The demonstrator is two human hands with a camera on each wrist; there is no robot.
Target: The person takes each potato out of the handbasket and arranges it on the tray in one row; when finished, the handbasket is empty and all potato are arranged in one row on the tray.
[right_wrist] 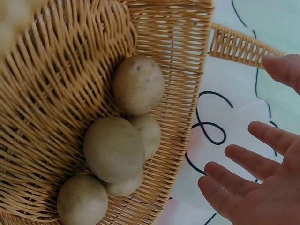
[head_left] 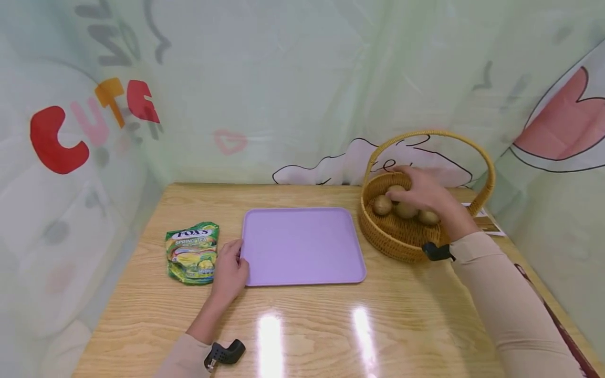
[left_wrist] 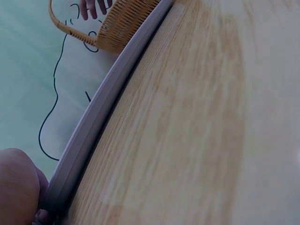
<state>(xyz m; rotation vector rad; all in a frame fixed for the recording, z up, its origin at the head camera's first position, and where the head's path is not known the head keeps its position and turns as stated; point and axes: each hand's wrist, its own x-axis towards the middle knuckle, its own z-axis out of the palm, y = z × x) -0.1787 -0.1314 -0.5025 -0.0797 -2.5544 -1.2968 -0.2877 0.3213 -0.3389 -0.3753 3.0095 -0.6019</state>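
Observation:
My left hand (head_left: 230, 270) is at the left edge of a flat lilac tray (head_left: 302, 247), its thumb and fingers gripping the rim. In the left wrist view the tray's side (left_wrist: 110, 93) runs up from my thumb (left_wrist: 16, 187). Over a wicker basket (head_left: 392, 233) on the right, my right hand (head_left: 423, 191) reaches in under the tall handle. Several round brown potatoes (right_wrist: 115, 150) lie inside, bunched along one wall. In the right wrist view the right hand's fingers (right_wrist: 255, 157) are spread, holding nothing, beside the basket's rim.
A green Fox's Spring Tea bag (head_left: 193, 254) lies left of the tray on the wooden table (head_left: 312, 325). Behind the table hangs a printed curtain (head_left: 264, 79). Flat printed papers (head_left: 487, 223) lie partly behind the basket.

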